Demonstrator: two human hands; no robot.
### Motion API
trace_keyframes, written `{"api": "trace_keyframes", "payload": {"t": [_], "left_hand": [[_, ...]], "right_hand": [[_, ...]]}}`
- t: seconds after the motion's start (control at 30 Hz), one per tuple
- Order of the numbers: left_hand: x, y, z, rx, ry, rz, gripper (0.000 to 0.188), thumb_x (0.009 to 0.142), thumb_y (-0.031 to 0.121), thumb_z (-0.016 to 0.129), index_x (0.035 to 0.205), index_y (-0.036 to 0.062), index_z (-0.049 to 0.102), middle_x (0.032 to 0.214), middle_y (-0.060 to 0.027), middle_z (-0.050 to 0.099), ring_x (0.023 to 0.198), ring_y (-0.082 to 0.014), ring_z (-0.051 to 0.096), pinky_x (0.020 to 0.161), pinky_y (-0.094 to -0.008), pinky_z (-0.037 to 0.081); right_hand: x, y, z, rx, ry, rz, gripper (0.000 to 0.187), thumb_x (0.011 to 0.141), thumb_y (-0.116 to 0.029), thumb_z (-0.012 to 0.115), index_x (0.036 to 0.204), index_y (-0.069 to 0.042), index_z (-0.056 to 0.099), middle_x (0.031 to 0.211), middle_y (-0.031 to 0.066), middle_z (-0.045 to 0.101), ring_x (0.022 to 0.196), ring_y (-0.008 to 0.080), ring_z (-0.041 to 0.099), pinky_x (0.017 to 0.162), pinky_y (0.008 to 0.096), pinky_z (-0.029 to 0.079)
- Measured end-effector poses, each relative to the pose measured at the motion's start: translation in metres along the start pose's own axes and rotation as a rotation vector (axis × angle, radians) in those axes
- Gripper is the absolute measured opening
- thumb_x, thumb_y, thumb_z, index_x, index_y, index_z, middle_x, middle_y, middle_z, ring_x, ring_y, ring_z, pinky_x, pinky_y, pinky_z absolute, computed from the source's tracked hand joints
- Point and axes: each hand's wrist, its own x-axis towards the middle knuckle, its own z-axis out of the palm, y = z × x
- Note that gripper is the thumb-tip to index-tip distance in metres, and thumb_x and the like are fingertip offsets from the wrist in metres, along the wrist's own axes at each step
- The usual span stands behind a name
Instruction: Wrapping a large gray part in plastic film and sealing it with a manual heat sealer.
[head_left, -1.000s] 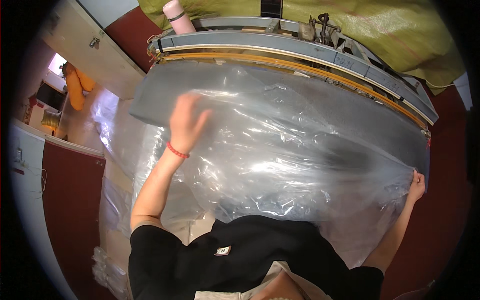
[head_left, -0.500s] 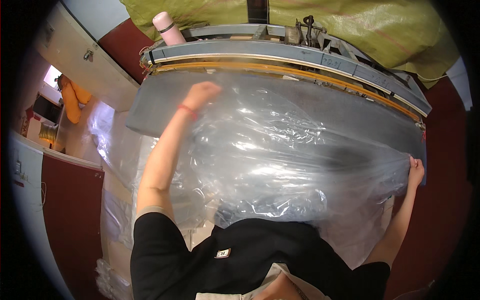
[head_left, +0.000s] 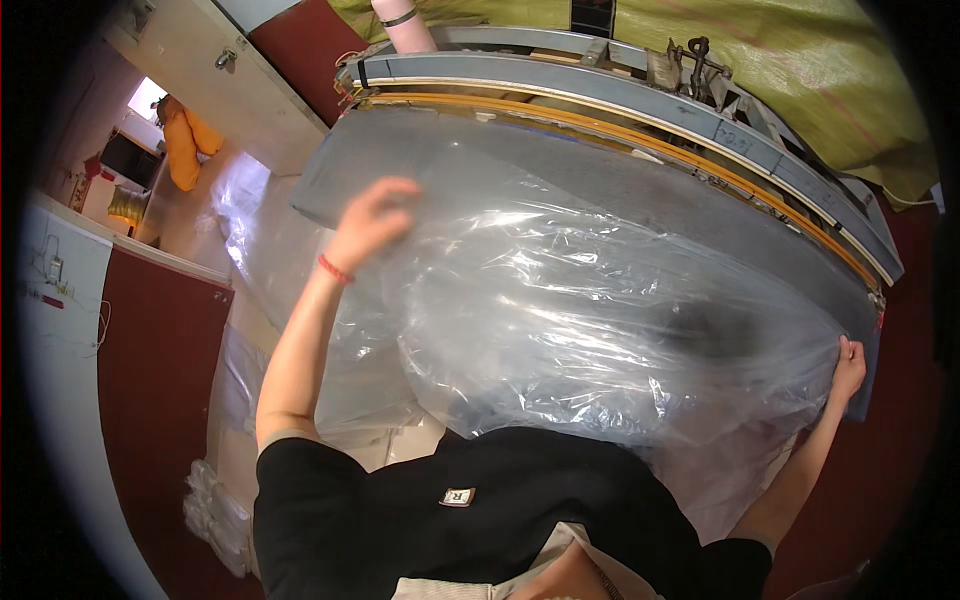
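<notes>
A large, clear plastic sheet lies wrinkled over the grey bench top and hangs down toward my body. At the right end of the bench, my right hand pinches the sheet's edge, and taut creases fan out from its fingers. My left hand, with a red band at the wrist, is over the sheet's left part. Its fingers are curved and apart, slightly blurred, with nothing seen between them. Whether it touches the film I cannot tell.
Along the bench's far side runs a long metal bar with an orange strip. A pink bottle stands behind its left end. Green-yellow sheeting hangs at the back. More plastic film spreads on the left, near an open door.
My left hand has come off to the left and nearer my body, its fingers spreading. My right hand still pinches the sheet. The whole view has shifted and tilted slightly.
</notes>
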Motion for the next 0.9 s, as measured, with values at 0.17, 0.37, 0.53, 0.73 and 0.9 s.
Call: {"api": "trace_keyframes", "payload": {"t": [0.17, 0.37, 0.53, 0.73, 0.9], "left_hand": [[-0.014, -0.021, 0.007, 0.730, 0.022, 0.476, 0.017, 0.076, 0.012, 0.062, 0.087, 0.0020, 0.054, 0.085, -0.0073, 0.057, 0.086, -0.0200, 0.051, 0.077, -0.0305, 0.040], [0.038, -0.011, 0.009, -0.370, 0.154, -0.226, 0.009, 0.079, 0.010, 0.059, 0.081, 0.0019, 0.058, 0.079, -0.0021, 0.059, 0.071, -0.0113, 0.053, 0.065, -0.0234, 0.041], [0.099, -0.060, 0.014, 0.316, 0.227, 0.035, 0.006, 0.079, 0.007, 0.059, 0.077, 0.0007, 0.059, 0.070, -0.0004, 0.059, 0.060, -0.0090, 0.053, 0.053, -0.0221, 0.041], [0.132, -0.088, 0.037, 0.648, 0.306, 0.345, 0.007, 0.073, 0.002, 0.061, 0.079, 0.0007, 0.059, 0.070, -0.0107, 0.059, 0.062, -0.0168, 0.057, 0.057, -0.0262, 0.044], [0.122, -0.070, 0.057, 0.697, 0.283, 0.262, 0.013, 0.071, 0.010, 0.065, 0.079, 0.0021, 0.059, 0.074, -0.0111, 0.060, 0.066, -0.0228, 0.058, 0.059, -0.0290, 0.045]], "right_hand": [[0.003, 0.006, -0.001, 0.039, 0.010, -0.062, 0.035, 0.081, -0.039, 0.054, 0.077, -0.004, 0.049, 0.062, 0.0114, 0.044, 0.057, 0.0232, 0.040, 0.057, 0.0337, 0.038], [0.001, 0.006, 0.004, 0.023, 0.022, -0.007, 0.032, 0.081, -0.036, 0.056, 0.078, -0.004, 0.050, 0.062, 0.0099, 0.044, 0.057, 0.0202, 0.041, 0.057, 0.0320, 0.039], [0.000, -0.003, -0.001, 0.081, 0.058, -0.005, 0.030, 0.081, -0.033, 0.057, 0.076, -0.005, 0.049, 0.060, 0.0072, 0.042, 0.058, 0.0156, 0.039, 0.057, 0.0291, 0.038], [-0.006, 0.034, -0.004, 0.229, 0.083, -0.094, 0.025, 0.081, -0.023, 0.059, 0.071, -0.002, 0.048, 0.061, -0.0020, 0.037, 0.058, 0.0081, 0.033, 0.053, 0.0215, 0.032], [-0.054, 0.053, -0.040, 0.423, 0.123, 0.041, 0.022, 0.082, -0.018, 0.059, 0.069, -0.003, 0.051, 0.062, -0.0079, 0.037, 0.058, 0.0036, 0.032, 0.052, 0.0176, 0.028]]}}
